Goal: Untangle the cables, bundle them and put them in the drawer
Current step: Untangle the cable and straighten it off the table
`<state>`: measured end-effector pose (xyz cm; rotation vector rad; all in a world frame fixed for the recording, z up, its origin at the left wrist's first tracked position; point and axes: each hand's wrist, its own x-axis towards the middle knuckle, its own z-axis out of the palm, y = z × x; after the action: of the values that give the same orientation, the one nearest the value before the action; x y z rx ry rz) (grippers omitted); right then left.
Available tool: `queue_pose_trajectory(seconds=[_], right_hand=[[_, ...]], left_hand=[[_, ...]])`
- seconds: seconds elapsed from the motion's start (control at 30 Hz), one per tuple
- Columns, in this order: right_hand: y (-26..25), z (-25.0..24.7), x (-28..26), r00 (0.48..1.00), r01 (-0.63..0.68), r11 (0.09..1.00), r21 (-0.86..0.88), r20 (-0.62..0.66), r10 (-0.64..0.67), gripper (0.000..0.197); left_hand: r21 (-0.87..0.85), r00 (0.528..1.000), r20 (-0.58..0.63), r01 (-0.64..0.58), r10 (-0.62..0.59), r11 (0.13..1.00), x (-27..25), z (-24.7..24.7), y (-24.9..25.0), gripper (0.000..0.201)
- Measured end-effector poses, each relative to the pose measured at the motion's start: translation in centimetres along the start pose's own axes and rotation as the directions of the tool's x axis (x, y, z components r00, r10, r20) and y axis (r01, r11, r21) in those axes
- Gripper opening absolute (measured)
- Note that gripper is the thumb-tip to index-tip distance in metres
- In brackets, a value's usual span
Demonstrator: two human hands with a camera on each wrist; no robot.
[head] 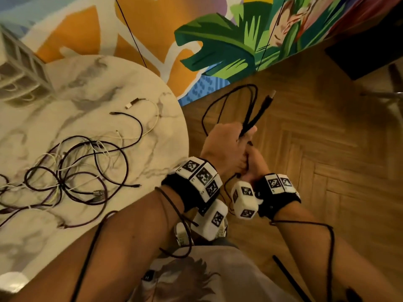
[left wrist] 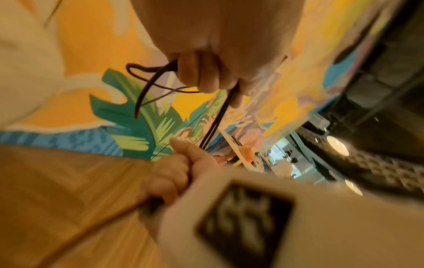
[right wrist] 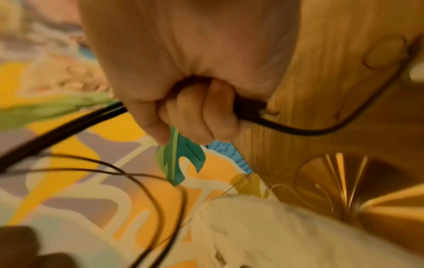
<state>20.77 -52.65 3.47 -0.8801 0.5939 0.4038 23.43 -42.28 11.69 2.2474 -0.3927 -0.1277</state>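
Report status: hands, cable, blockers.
Left hand and right hand both grip black cable, loops gathered. Tangle remains on table. No blockers.

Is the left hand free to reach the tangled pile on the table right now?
Probably not yet. The left hand grips the black cable together with the right hand, out over the floor. The tangled pile lies uncovered on the table, so only that grip stands in the way.

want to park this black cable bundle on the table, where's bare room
Bare marble shows on the table between the grey organizer and the white cable, and along the near edge below the cable tangle. The tangle crowds the middle left.
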Motion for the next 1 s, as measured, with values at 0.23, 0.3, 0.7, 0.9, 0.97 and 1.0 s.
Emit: queue_pose_trajectory(seconds=[0.23, 0.3, 0.7, 0.9, 0.97, 1.0], right_hand=[[0.3, -3.6, 0.2, 0.951, 0.09, 0.279, -0.956, -0.001, -0.31, 0.045], [0.0, -3.9, 0.2, 0.959, 0.032, 0.194, -0.98, -0.025, -0.282, 0.045], [-1.7, 3.0, -0.2, 0.943, 0.321, 0.391, -0.862, 0.256, -0.211, 0.023], [-0.8, -5.2, 0.9, 0.967, -0.226, -0.025, -0.974, -0.221, -0.123, 0.026], [-1.2, -5.3, 0.2, 0.969, -0.247, -0.128, -0.961, -0.246, -0.017, 0.038], [-1.7, -4.5, 0.1, 0.979, -0.201, -0.119, -0.972, -0.202, -0.003, 0.044]], left_hand=[[0.06, 0.998, -0.02, -0.058, 0.059, 0.997, 0.0, -2.8, -3.3, 0.044], [0.11, 0.994, 0.049, -0.1, 0.095, 0.989, -0.5, -2.1, -2.9, 0.046], [0.192, 0.984, 0.161, 0.049, -0.081, 0.98, 0.3, -2.6, -3.6, 0.036], [0.005, 0.993, -0.115, 0.039, -0.038, 0.999, 1.6, -9.5, -1.8, 0.039], [-0.116, 0.989, -0.128, 0.055, -0.069, 0.992, 1.9, -10.0, -1.2, 0.047], [-0.215, 0.991, -0.084, 0.089, -0.109, 0.973, 1.8, -9.7, -1.0, 0.049]])
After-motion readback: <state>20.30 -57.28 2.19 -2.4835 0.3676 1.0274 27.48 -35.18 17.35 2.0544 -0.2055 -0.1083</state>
